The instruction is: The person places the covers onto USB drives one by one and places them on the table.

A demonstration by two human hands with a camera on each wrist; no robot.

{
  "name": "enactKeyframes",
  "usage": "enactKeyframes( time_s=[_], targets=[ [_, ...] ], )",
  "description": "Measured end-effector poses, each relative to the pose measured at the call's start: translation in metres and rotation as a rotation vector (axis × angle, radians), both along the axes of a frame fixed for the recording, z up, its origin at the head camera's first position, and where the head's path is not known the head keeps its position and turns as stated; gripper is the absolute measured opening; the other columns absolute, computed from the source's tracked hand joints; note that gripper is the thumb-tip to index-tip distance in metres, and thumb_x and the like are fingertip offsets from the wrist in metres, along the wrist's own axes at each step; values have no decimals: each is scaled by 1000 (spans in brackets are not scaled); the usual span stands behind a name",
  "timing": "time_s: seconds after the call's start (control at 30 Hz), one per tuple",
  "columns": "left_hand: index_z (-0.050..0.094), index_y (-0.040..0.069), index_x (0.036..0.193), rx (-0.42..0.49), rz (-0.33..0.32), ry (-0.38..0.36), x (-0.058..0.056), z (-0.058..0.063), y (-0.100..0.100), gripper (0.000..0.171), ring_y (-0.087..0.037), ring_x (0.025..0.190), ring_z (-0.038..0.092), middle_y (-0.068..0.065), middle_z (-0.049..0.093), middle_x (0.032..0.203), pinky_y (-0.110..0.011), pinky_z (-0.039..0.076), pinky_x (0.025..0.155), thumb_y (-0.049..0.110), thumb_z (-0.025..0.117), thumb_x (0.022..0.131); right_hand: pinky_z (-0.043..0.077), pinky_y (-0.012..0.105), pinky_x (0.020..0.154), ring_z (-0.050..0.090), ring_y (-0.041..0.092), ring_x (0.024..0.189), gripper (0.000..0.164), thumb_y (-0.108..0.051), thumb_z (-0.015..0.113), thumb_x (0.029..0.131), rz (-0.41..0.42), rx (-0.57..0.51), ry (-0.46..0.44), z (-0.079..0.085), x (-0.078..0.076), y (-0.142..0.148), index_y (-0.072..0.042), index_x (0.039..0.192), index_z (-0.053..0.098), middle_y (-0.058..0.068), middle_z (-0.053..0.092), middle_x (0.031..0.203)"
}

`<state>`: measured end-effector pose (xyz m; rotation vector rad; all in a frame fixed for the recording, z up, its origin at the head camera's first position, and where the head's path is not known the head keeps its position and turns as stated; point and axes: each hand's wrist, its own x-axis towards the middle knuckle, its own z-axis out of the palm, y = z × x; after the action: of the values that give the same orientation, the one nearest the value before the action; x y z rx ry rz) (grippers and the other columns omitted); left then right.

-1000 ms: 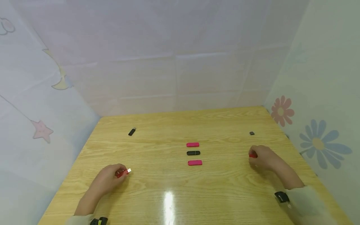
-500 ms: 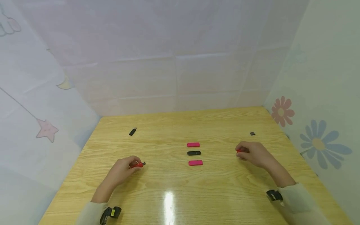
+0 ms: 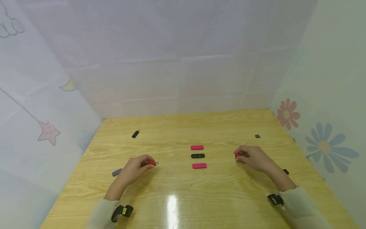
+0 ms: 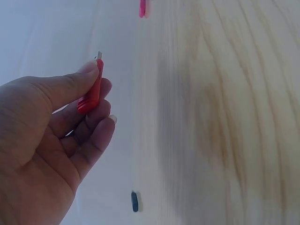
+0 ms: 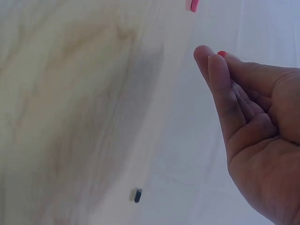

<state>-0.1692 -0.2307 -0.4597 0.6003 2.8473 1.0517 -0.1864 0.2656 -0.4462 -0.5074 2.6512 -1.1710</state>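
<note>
My left hand (image 3: 133, 170) pinches a red USB flash drive (image 3: 151, 163) between thumb and fingers, its metal plug pointing right. In the left wrist view, the same flash drive (image 4: 91, 91) stands tilted upward from the grip, above the table. At the right, my right hand (image 3: 253, 158) pinches a small red piece (image 3: 237, 156), mostly hidden by the fingers. Only a red tip (image 5: 221, 54) shows past the thumb in the right wrist view, so I cannot tell its kind. Between the hands lie two pink flash drives, one farther (image 3: 197, 147) and one nearer (image 3: 199, 165), with a black one (image 3: 198, 156) between them.
On the wooden table (image 3: 171, 130), a black flash drive (image 3: 135, 134) lies back left and a grey one (image 3: 117, 172) beside the left wrist. A small dark piece (image 3: 257, 136) is back right; another black item (image 3: 285, 171) lies behind the right forearm. Cloth walls surround the table.
My left hand has moved right and away from me with the red flash drive, uncovering the grey one. My right hand has moved left with the red piece, revealing the black item behind it.
</note>
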Motion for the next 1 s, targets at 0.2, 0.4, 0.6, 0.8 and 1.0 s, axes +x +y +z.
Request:
enactKeyframes(
  time_s=[0.2, 0.4, 0.6, 0.8, 1.0],
  targets=[
    [71, 21, 112, 21, -41, -28, -7, 2, 24, 16, -6, 85, 64, 9, 71, 100, -27, 54, 73, 24, 71, 97, 60, 33, 76, 72, 28, 91, 20, 1, 61, 99, 34, -53, -26, -6, -2, -17, 8, 118, 62, 11, 69, 99],
    [71, 23, 111, 10, -85, -27, -12, 3, 45, 15, -4, 86, 64, 14, 70, 98, -28, 54, 76, 25, 71, 97, 60, 33, 74, 73, 21, 88, 15, -4, 63, 99, 47, -41, 32, -2, -2, -34, 2, 113, 63, 6, 71, 96],
    [71, 21, 112, 5, -141, 1, -18, 3, 61, 15, -2, 86, 64, 14, 71, 98, -26, 54, 77, 25, 70, 97, 60, 31, 73, 72, 16, 87, 14, -5, 64, 100, 90, -20, 86, 2, -3, -46, 1, 112, 65, 4, 71, 95],
    [71, 20, 111, 8, -171, -14, -21, 5, 72, 15, -3, 87, 64, 14, 71, 98, -27, 54, 79, 26, 70, 98, 60, 35, 73, 73, 24, 86, 13, -4, 63, 100, 104, -27, 75, 1, -6, -52, 1, 112, 65, 4, 71, 94],
    [71, 21, 110, 8, -174, -12, -22, 7, 79, 13, -2, 85, 63, 15, 71, 96, -25, 54, 77, 26, 70, 98, 60, 32, 71, 72, 24, 85, 12, -4, 63, 100, 128, -36, 86, 1, -8, -59, 0, 111, 65, 4, 71, 94]
  ],
)
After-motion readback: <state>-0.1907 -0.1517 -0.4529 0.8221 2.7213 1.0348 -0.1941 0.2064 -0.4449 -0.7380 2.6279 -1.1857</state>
